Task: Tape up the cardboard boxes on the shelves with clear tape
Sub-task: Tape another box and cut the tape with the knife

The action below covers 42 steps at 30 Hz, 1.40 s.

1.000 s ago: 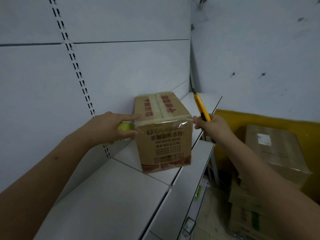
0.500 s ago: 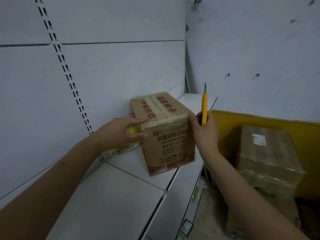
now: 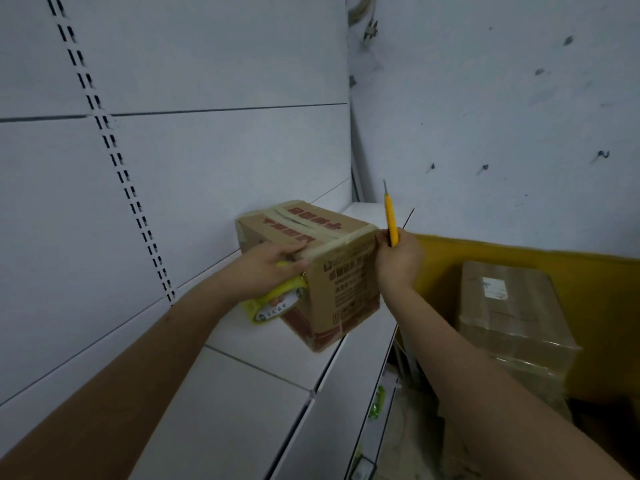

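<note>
**Tape Laid Across the Box Front, Cutter Raised**

While the cardboard box (image 3: 311,268) sat on the white shelf (image 3: 242,403) at the centre of the frame, turned at an angle with one lower corner reaching the shelf's front edge, both hands were on it. The left hand (image 3: 268,268), left of centre, had its fingers curled round the yellow roll of clear tape (image 3: 273,301), which was pressed against the box's left face, its thumb lying on the top front edge. The right hand (image 3: 398,258), just right of centre, was clamped on a yellow utility knife (image 3: 391,221) whose blade pointed straight up, while its fingertips touched the box's upper right corner. A glossy band of tape appeared to run across the top of the front face between the two hands — the sheen was faint, so where it ended could not be told.

The step in hand was, by the look of it, pressing down a strip wrapped round the upper edge. The next move would likely call for bringing the blade over to the roll side and severing the tape close to the box, keeping the strip taut and the left thumb out of the blade's path — then smoothing the cut end flat.

At the right of the frame, lower down, a film-wrapped carton (image 3: 512,320) stood against a yellow panel (image 3: 540,268), well apart from the shelf.
</note>
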Motion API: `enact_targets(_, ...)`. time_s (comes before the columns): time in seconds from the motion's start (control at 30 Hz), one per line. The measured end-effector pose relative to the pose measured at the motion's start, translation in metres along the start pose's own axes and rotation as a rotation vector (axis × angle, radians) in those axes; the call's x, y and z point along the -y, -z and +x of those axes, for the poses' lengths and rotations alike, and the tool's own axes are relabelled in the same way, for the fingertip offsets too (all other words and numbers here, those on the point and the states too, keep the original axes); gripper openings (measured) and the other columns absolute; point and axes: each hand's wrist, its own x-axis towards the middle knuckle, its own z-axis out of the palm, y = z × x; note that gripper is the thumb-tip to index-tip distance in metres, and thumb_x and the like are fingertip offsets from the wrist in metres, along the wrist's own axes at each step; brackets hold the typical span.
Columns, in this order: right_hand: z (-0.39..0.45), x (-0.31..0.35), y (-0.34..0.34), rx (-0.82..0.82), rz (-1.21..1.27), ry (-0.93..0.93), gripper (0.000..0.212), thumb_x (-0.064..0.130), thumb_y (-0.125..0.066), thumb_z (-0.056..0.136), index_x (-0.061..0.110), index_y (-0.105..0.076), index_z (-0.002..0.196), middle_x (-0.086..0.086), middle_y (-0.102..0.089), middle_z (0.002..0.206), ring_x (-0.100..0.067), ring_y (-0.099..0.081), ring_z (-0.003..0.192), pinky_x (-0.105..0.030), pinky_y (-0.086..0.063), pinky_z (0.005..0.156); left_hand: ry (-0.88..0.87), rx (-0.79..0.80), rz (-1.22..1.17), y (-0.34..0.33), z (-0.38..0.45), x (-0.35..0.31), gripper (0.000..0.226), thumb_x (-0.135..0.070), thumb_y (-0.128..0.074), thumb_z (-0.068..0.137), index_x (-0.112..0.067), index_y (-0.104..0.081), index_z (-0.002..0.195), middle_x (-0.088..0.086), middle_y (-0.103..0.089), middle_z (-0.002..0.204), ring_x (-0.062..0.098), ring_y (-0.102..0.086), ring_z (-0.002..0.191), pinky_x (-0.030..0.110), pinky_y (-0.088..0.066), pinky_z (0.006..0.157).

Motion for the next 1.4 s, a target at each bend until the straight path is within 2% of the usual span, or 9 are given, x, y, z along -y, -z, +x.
enact_targets(0.13, -0.010, 0.003, 0.002, 0.027, -0.101, 0.065, 0.019, 0.023, -0.056, 0.100, 0.007, -0.066, 0.102, -0.012, -0.061, 0.114, -0.029, -0.059, 0.102, -0.036, -0.049, 0.083, -0.010, -0.048, -0.045, -0.012, 0.005, -0.009, 0.056, -0.043, -0.060, 0.096, -0.026, -0.047, 0.148, -0.014, -0.046, 0.149, -0.009, -0.054, 0.084, -0.004, -0.041, 0.070)
enact_targets(0.27, -0.028, 0.024, -0.008, 0.138, 0.022, 0.203, 0.017, 0.036, -0.061, 0.095, 0.020, -0.063, 0.091, -0.004, -0.059, 0.095, -0.019, -0.056, 0.077, -0.035, -0.048, 0.071, 0.001, -0.043, -0.067, -0.027, 0.014, -0.021, 0.060, -0.039, -0.061, 0.097, -0.023, -0.042, 0.151, -0.002, -0.053, 0.146, 0.010, -0.055, 0.127, 0.021, -0.040, 0.102)
enact_targets(0.4, -0.025, 0.020, -0.020, 0.291, -0.045, 0.157, 0.014, 0.037, -0.068, 0.088, 0.024, -0.063, 0.093, -0.005, -0.062, 0.087, -0.022, -0.060, 0.073, -0.043, -0.055, 0.072, 0.072, 0.044, -0.214, -0.031, 0.010, -0.020, 0.053, -0.025, -0.058, 0.099, -0.029, -0.039, 0.148, -0.001, -0.068, 0.112, -0.010, -0.065, 0.063, 0.005, -0.050, 0.063)
enact_targets(0.53, -0.016, 0.018, -0.021, 0.335, -0.113, 0.127, 0.026, 0.040, -0.068, 0.087, 0.019, -0.068, 0.102, -0.003, -0.066, 0.081, -0.023, -0.065, 0.072, -0.045, -0.058, 0.071, 0.082, -0.131, -0.182, -0.037, 0.003, -0.003, 0.063, -0.039, -0.066, 0.094, -0.033, -0.034, 0.148, -0.012, -0.054, 0.129, 0.006, -0.065, 0.094, 0.005, -0.047, 0.063)
enact_targets(0.7, -0.012, 0.023, -0.020, 0.375, -0.145, 0.143, 0.028, 0.038, -0.066, 0.088, 0.013, -0.068, 0.100, -0.011, -0.067, 0.083, -0.029, -0.066, 0.076, -0.049, -0.058, 0.074, 0.141, -0.301, -0.224, -0.045, -0.001, -0.005, 0.049, -0.048, -0.072, 0.086, -0.023, -0.045, 0.119, -0.010, -0.058, 0.105, 0.008, -0.062, 0.065, 0.017, -0.053, 0.054)
enact_targets(0.97, -0.012, 0.027, -0.016, 0.387, -0.135, 0.117, 0.027, 0.032, -0.068, 0.091, 0.007, -0.069, 0.103, -0.018, -0.068, 0.086, -0.035, -0.067, 0.080, -0.052, -0.058, 0.072, 0.050, -0.017, -0.417, -0.038, -0.011, 0.009, 0.016, -0.040, -0.056, 0.100, -0.036, -0.064, 0.114, -0.008, -0.067, 0.116, 0.006, -0.064, 0.104, 0.019, -0.052, 0.088)
enact_targets(1.1, -0.010, 0.028, -0.019, 0.407, -0.171, 0.117, 0.014, 0.032, -0.067, 0.091, 0.018, -0.065, 0.094, -0.011, -0.067, 0.083, -0.030, -0.066, 0.077, -0.045, -0.059, 0.074, 0.081, -0.061, -0.230, -0.042, 0.000, 0.016, 0.019, -0.043, -0.060, 0.097, -0.026, -0.068, 0.102, 0.000, -0.073, 0.102, 0.005, -0.068, 0.078, 0.008, -0.049, 0.058)
enact_targets(1.2, -0.017, 0.034, -0.016, 0.344, -0.260, 0.228, 0.018, 0.031, -0.062, 0.095, 0.014, -0.062, 0.090, -0.004, -0.058, 0.079, -0.023, -0.057, 0.067, -0.038, -0.050, 0.065, 0.129, -0.075, -0.396, -0.051, 0.000, 0.013, 0.024, -0.039, -0.063, 0.096, -0.017, -0.069, 0.096, -0.005, -0.071, 0.076, 0.007, -0.064, 0.051, 0.022, -0.052, 0.048)
enact_targets(1.4, -0.111, 0.032, 0.033, 0.264, -0.465, 0.483, 0.045, 0.049, -0.037, 0.102, 0.008, -0.045, 0.121, -0.007, -0.045, 0.113, -0.025, -0.051, 0.079, -0.037, -0.043, 0.057, 0.187, -0.055, -0.633, -0.059, -0.002, 0.024, 0.018, -0.017, -0.058, 0.098, -0.017, -0.073, 0.090, 0.006, -0.073, 0.103, 0.020, -0.067, 0.099, 0.027, -0.054, 0.082)
